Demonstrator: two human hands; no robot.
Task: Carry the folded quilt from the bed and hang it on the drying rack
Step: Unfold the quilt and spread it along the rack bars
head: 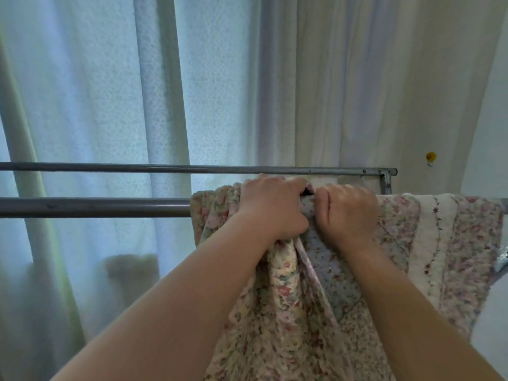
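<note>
The floral patchwork quilt (pixel 428 243) hangs over the near grey bar of the drying rack (pixel 93 207), bunched in folds on the right half of the bar. My left hand (pixel 270 206) grips a bunched fold of the quilt at the top of the bar. Right beside it, my right hand (pixel 347 213) grips the quilt too, fingers curled over the fabric. The two hands nearly touch. The quilt's lower part drops between my forearms and out of the frame.
A second, thinner rack bar (pixel 192 169) runs behind the first and ends at a bracket on the right. Pale curtains (pixel 110 92) cover a window behind the rack. A small yellow hook (pixel 430 156) sits on the wall at right.
</note>
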